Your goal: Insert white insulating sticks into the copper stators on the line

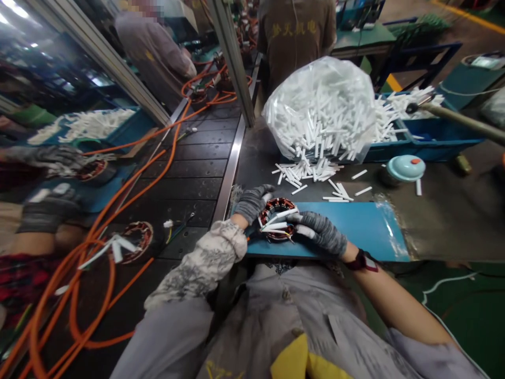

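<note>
A ring-shaped motor stator (281, 204) with copper windings sits on a blue mat (355, 223) in front of me. Several white tubes (275, 226) lie across its opening, over thin lead wires. My left hand (251, 203), in a grey knit glove, is closed around the stator's left rim. On the opposite side, my right hand (324, 231), gloved alike, has its fingers against the right rim, close to the tube ends. Its fingertips partly hide the windings there.
Behind the mat, a clear bag (321, 105) spills white tubes beside a blue bin (437, 138). A light-blue lidded container (405, 169) stands to the right. Leftward, orange hoses (106, 221) cross the conveyor (201, 163), which carries another stator (136, 239). Co-workers' gloved hands (51, 208) show beyond.
</note>
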Demonstrator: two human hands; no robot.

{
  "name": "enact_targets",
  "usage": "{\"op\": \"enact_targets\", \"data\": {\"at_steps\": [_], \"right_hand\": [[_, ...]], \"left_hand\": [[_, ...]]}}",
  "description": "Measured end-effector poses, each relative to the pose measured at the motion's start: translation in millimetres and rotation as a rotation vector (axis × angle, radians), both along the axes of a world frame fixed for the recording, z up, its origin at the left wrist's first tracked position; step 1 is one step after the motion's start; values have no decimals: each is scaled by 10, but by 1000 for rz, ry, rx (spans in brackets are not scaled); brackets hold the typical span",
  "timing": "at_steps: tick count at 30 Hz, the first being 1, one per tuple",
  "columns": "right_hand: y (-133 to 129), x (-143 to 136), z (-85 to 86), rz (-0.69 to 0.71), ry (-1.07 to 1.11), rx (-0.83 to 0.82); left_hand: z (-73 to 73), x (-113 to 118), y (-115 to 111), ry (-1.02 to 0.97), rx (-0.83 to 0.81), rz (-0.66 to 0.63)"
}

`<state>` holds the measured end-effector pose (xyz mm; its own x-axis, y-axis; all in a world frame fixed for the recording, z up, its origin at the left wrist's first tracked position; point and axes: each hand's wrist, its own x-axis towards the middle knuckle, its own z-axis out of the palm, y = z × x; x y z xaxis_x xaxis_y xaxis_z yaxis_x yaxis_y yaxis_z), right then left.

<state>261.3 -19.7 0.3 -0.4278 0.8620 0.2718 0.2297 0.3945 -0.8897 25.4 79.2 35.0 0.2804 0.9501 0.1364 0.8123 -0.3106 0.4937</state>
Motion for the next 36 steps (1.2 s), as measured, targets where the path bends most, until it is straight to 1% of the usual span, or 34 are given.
{"op": "enact_targets", "data": {"at_steps": [1, 2, 3, 4, 5, 6, 7, 8, 10, 13, 16, 18, 21, 23, 25, 26, 28, 30, 31, 33, 36], "right_hand": [[16, -13, 11, 13, 11, -32], [31, -23, 24, 25, 25, -62], [45, -32, 38, 35, 41, -88], [59, -41, 52, 45, 60, -109], [72, -51, 65, 56, 79, -128], [85, -61, 79, 67, 93, -149], [99, -73, 93, 78, 99, -170], [114, -85, 109, 87, 98, -190], [148, -110, 146, 92, 86, -217], [205, -135, 206, 136, 89, -215], [255, -132, 227, 213, 122, -218], [274, -116, 213, 212, 132, -231], [280, -96, 179, 187, 125, -261], [276, -94, 167, 186, 137, -281], [272, -103, 160, 182, 154, -298], [272, -110, 156, 177, 156, -304], [275, -124, 144, 164, 151, -307], [280, -134, 131, 146, 145, -291], [282, -139, 127, 137, 142, -279], [279, -152, 128, 128, 129, -256], [243, -189, 144, 106, 55, -198]], "left_hand": [[21, -26, -14, -43, 41, 4], [55, -55, -54, -108, 87, -18], [96, -85, -117, -168, 142, -66], [139, -113, -195, -206, 193, -145], [177, -134, -282, -206, 228, -242], [208, -148, -370, -162, 242, -335], [231, -155, -454, -89, 241, -406], [244, -153, -530, -5, 237, -446], [257, -132, -653, 148, 234, -453], [268, -75, -760, 299, 258, -407], [264, -35, -760, 347, 258, -376], [230, -46, -701, 329, 204, -398], [128, -121, -588, 229, 76, -485], [53, -175, -544, 88, 3, -530], [5, -200, -541, -125, -84, -528], [-4, -199, -553, -252, -154, -521], [7, -174, -589, -492, -326, -502], [36, -137, -625, -643, -484, -489], [49, -123, -637, -678, -523, -478], [64, -115, -643, -678, -534, -449], [72, -162, -606, -587, -464, -416]]}}
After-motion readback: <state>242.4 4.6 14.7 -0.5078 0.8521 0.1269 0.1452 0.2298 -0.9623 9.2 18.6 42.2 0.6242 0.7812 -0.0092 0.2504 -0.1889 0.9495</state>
